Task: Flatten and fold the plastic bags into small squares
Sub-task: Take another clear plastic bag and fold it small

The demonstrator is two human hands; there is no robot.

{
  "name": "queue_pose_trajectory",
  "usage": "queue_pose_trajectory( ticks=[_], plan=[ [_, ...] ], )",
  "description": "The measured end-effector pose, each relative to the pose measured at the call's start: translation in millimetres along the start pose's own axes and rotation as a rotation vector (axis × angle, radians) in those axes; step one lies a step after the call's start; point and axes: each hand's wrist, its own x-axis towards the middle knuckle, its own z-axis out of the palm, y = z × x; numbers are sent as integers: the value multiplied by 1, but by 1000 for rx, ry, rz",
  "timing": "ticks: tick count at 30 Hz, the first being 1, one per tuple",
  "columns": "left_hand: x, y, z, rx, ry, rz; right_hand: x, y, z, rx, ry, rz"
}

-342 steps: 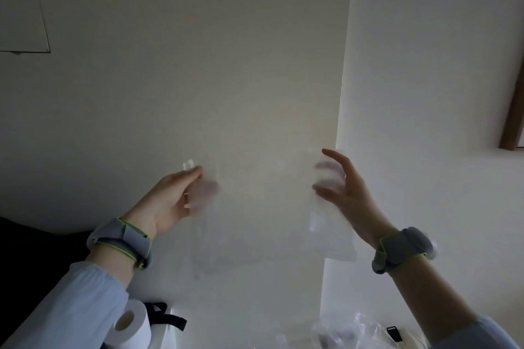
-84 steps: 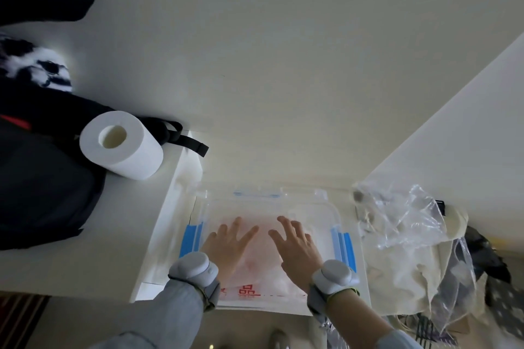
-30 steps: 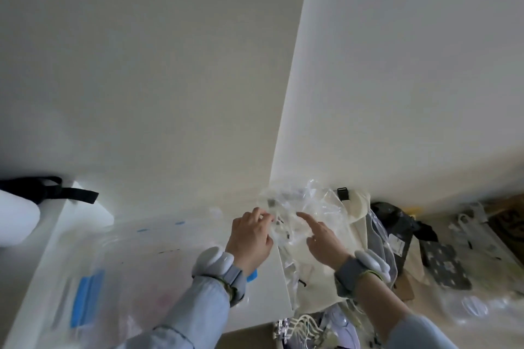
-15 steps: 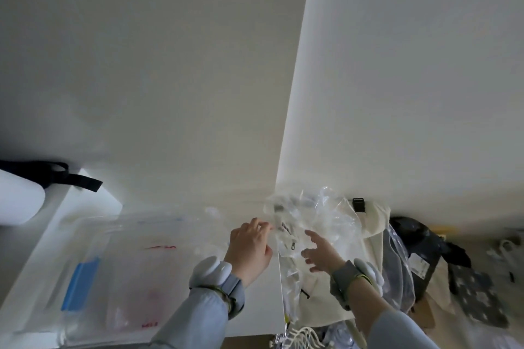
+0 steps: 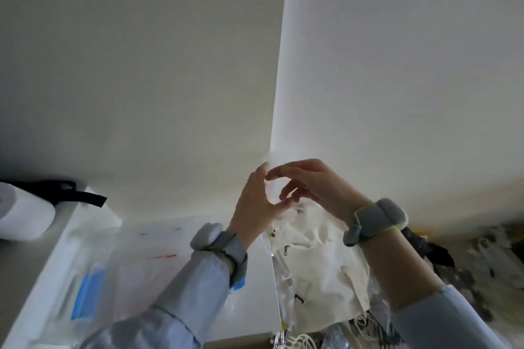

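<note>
A person's two hands are raised together in front of a pale wall corner, seen from a head-worn camera looking down. The left hand (image 5: 256,201) has thumb and fingers pinched on a clear plastic bag (image 5: 279,208), which is thin, crumpled and hard to make out against the wall. The right hand (image 5: 310,185) is curled beside it, fingers bent inward and touching the same bag near the left thumb; whether it grips the film firmly cannot be told. Both wrists carry grey bands, and both arms wear light blue sleeves.

Below the hands lies a cream fabric bag (image 5: 320,266) with a small zipper, heaped among loose cords and more clear plastic beside the right edge of the tabletop.

On the white tabletop (image 5: 256,289) to the left lie flattened plastic bags (image 5: 122,272), transparent with blue strips and small red print, lying under the left sleeve. At the far left edge sits a white paper roll (image 5: 24,217), with a black strap (image 5: 76,194) just behind it near the wall.
</note>
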Motion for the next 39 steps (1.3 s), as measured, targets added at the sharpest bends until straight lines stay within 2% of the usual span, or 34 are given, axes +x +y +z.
queue_pose_trajectory(
  ticks=[3, 6, 8, 9, 10, 13, 14, 16, 17, 18, 20, 22, 25, 27, 28, 30, 32, 33, 37, 39],
  plan=[
    [4, 30, -29, -90, 127, 78, -16, -38, 15, -235, 99, -198],
    [0, 52, -76, -298, 137, 98, -40, -76, 10, -259, 404, -447],
    [-1, 59, -102, -474, 104, 6, -51, -82, -9, -317, 620, -535],
    [-4, 61, -119, -601, 71, -33, -60, -85, -13, -383, 668, -529],
    [-8, 63, -136, -747, 20, -85, -68, -88, -13, -421, 619, -469],
    [-12, 59, -170, -1062, -96, -271, -70, -79, 6, -526, 238, -145],
    [-15, 58, -181, -1118, -125, -294, -68, -77, 17, -611, 204, -135],
    [-19, 50, -202, -1174, -159, -295, -58, -73, 32, -721, 313, -215],
    [-21, 48, -215, -1195, -171, -274, -53, -77, 36, -696, 349, -221],
    [-21, 45, -219, -1213, -194, -267, -51, -77, 33, -626, 331, -183],
    [-24, 38, -238, -1237, -223, -227, -44, -82, 41, -500, 161, -94],
    [-28, 32, -251, -1228, -208, -224, -35, -79, 54, -320, 81, -144],
    [-30, 14, -274, -1092, -113, -285, -29, -93, 65, 107, 251, -273],
    [-36, -1, -286, -823, -91, -284, -32, -109, 57, 190, 369, -348],
    [-39, -6, -295, -699, -126, -241, -33, -122, 57, 124, 422, -398],
    [-45, -4, -304, -523, -181, -138, -36, -143, 61, -218, 553, -514],
    [-44, 17, -306, -377, -129, 14, -37, -161, 77, -616, 654, -667],
    [-44, 30, -304, -306, -88, 99, -37, -169, 87, -725, 673, -743],
    [-46, 87, -270, -51, -12, 464, -44, -186, 135, -851, 570, -944],
    [-45, 101, -256, -64, 103, 596, -48, -187, 147, -779, 378, -909]
  ],
)
